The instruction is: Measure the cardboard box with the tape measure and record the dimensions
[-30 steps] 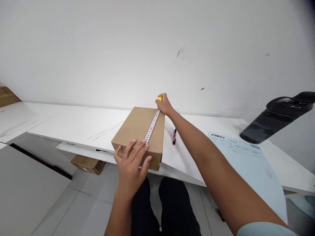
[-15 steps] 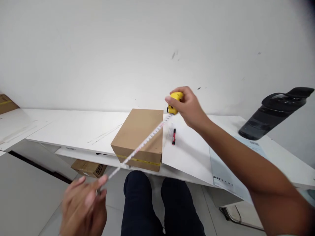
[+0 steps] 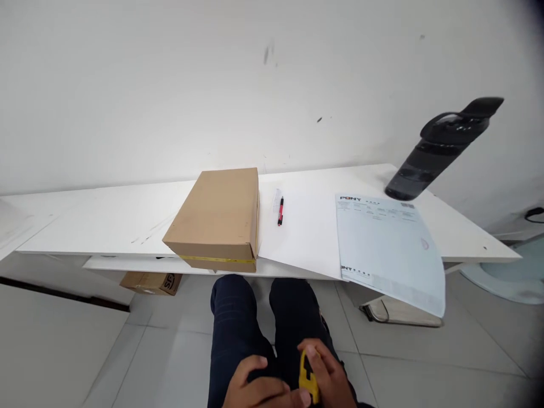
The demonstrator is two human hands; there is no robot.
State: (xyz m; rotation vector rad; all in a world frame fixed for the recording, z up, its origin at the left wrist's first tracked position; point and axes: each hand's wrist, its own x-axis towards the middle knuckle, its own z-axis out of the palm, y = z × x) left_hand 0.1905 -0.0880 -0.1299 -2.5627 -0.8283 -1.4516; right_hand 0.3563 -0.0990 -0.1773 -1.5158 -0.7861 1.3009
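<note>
At the bottom of the head view, my right hand point(image 3: 329, 375) is closed around a yellow and black tape measure point(image 3: 308, 381), held low over my lap. No drawn-out blade shows. My left hand point(image 3: 259, 390) lies just left of it, thumb raised apart from the loosely bent fingers; one fingertip reaches the lower end of the tape measure's case. Both hands are cut off by the picture's lower edge. On the white table beyond stands a closed cardboard box point(image 3: 216, 207) with yellow tape along its front. A red and black pen point(image 3: 281, 211) lies to its right.
A large white sheet point(image 3: 308, 226) lies under the pen, beside a small slip. The pale blue printed paper point(image 3: 378, 243) overhangs the front edge. A dark bottle point(image 3: 433, 153) stands at the back right. Beneath the table sits another carton point(image 3: 148, 281). My knees are close to the edge.
Both hands have come down to my lap and together. The long white blade, stretched between them before, is no longer seen. The view has shifted, leaving box and bottle further left and higher.
</note>
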